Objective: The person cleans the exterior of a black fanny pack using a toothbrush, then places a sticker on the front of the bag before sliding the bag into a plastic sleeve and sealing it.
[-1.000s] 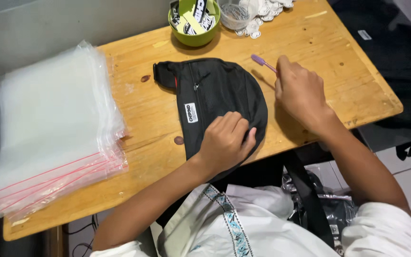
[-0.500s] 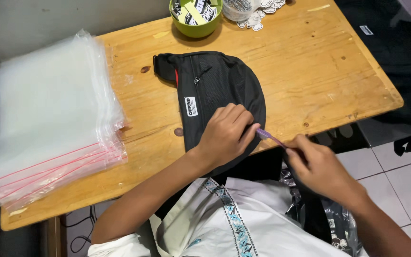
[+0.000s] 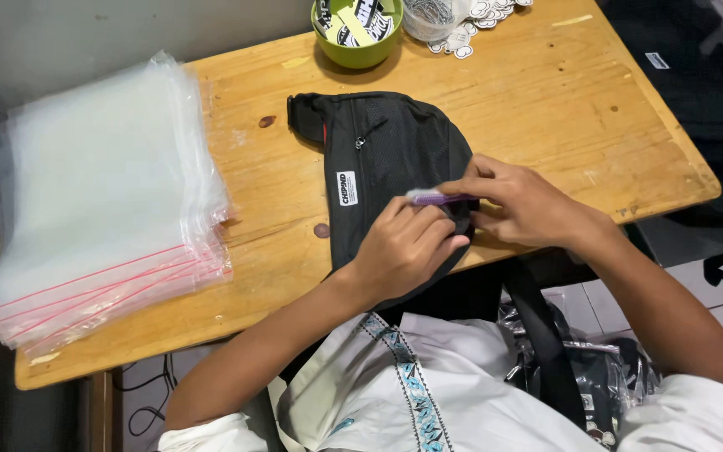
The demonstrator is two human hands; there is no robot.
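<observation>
A black waist bag [image 3: 387,159] with a small white label lies flat on the wooden table [image 3: 546,109]. My left hand [image 3: 407,247] presses down on the bag's near end, fingers curled. My right hand [image 3: 525,205] holds a thin purple tool [image 3: 433,197] by its handle, its pale tip lying across the bag just above my left fingers. The two hands touch over the bag's near edge.
A thick stack of clear zip bags with red seal strips [image 3: 102,201] covers the table's left side. A green bowl of stickers [image 3: 358,29] and a clear cup [image 3: 430,17] stand at the far edge. A black strap and plastic-wrapped items [image 3: 579,368] lie below the table.
My right hand took the purple tool from the far right of the table, swung down past the near edge, and has come back up onto the bag beside my left hand.
</observation>
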